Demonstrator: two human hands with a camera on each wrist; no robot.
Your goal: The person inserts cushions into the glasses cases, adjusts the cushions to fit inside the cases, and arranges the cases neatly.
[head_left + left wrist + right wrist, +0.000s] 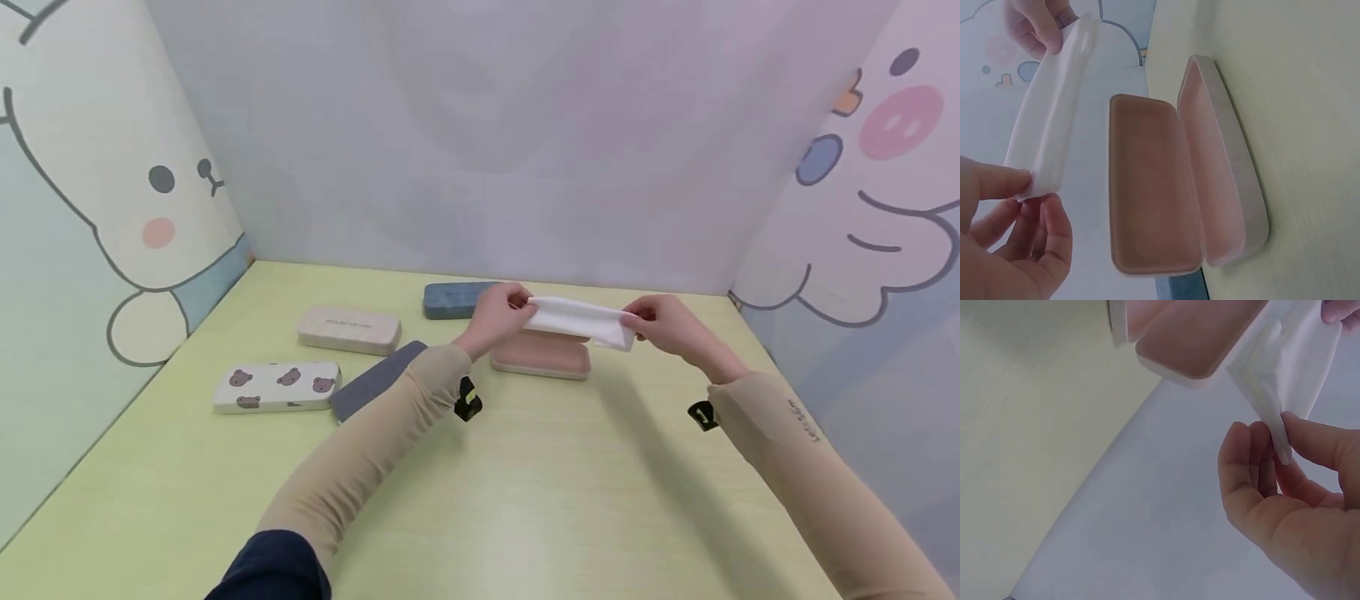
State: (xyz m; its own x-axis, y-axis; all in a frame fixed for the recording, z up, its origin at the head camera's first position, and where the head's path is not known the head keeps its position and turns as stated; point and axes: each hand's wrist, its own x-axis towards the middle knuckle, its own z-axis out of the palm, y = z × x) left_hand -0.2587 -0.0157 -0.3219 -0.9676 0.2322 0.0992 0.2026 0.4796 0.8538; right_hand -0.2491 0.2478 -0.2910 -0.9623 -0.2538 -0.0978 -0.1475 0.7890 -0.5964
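Observation:
A folded white cloth point(576, 317) is stretched between both hands above an open glasses case point(542, 355) with a pink lining. My left hand point(498, 315) pinches one end of the cloth between thumb and fingers. At the other end, my right hand point(667, 323) pinches a corner, and a loose flap hangs down beside it. In the left wrist view the pink case point(1157, 187) stands with its lid up and nothing inside. The right wrist view shows the cloth point(1285, 369) folded in layers at the right fingertips point(1288, 425).
Left of the open case lie several closed cases: a blue one point(452, 301) at the back, a pale pink one point(349, 329), a white one with bear prints point(277, 387) and a dark grey one point(378, 383) partly behind the left sleeve. A wall panel point(480, 167) rises behind the table.

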